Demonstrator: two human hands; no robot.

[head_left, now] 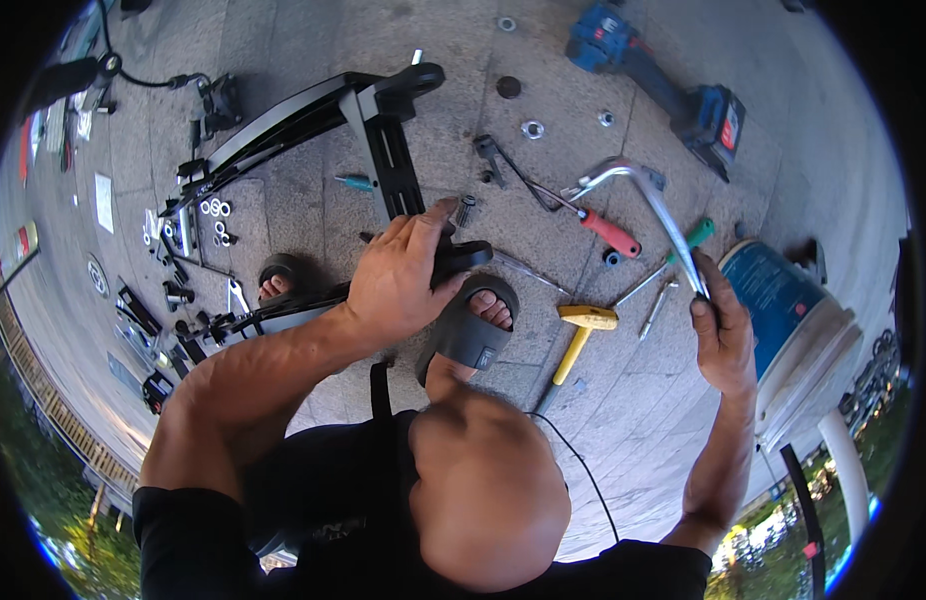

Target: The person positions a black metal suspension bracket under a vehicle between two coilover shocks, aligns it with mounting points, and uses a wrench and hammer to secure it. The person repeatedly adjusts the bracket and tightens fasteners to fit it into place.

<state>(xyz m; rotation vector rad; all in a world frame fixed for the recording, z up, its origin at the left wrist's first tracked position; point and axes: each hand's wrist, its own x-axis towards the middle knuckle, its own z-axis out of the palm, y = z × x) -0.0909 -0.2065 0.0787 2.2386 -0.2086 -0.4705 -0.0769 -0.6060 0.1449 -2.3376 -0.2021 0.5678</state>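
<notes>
Left hand clamps black angular metal frame, part hidden from me; right hand grips bent silvery metal bar.

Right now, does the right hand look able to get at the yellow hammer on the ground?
Probably not while it is full: the right hand is closed around the bent metal bar. Otherwise the way looks free, as nothing covers the yellow hammer.

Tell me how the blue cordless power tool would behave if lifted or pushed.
The cordless power tool probably feels heavy for its size, given its bulky battery pack and head. Lying on its side, it would likely pivot or scrape, not roll.
</notes>
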